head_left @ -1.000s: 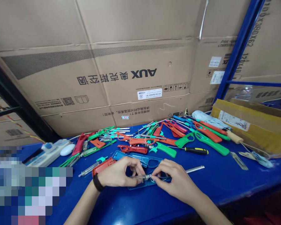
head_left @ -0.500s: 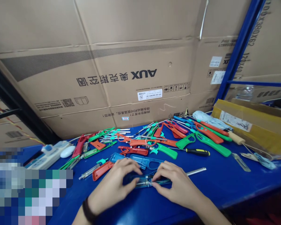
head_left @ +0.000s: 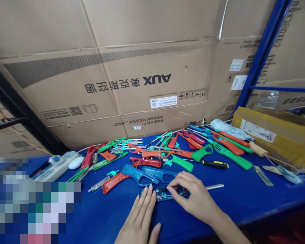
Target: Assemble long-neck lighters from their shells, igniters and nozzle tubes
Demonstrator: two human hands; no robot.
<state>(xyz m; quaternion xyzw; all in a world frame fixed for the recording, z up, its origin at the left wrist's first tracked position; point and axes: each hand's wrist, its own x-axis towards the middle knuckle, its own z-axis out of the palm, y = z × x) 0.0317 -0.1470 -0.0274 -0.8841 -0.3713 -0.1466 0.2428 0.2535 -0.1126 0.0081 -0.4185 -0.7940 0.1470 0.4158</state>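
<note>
My left hand (head_left: 141, 217) lies flat and open on the blue tabletop, its fingertips just short of a translucent blue lighter casing (head_left: 165, 195). My right hand (head_left: 193, 198) rests on that casing, thumb and fingers pinching it near a small metal part inside. Just above lie an opaque blue lighter casing (head_left: 138, 175) and a second blue casing (head_left: 159, 174). A red casing (head_left: 113, 183) sits to their left. Beyond them spreads a heap of red, orange and green utility lighter parts (head_left: 152, 154).
A yellow-handled screwdriver (head_left: 215, 164) and a metal rod (head_left: 215, 186) lie right of my hands. A power strip (head_left: 57, 166) and white mouse (head_left: 76, 162) sit at the left. Cardboard boxes (head_left: 127, 67) stand behind the blue table; a pixelated patch covers the lower left.
My left hand has let go of the translucent casing and moved down and away, fingers spread. My right hand stays on the casing, which now lies flat on the table.
</note>
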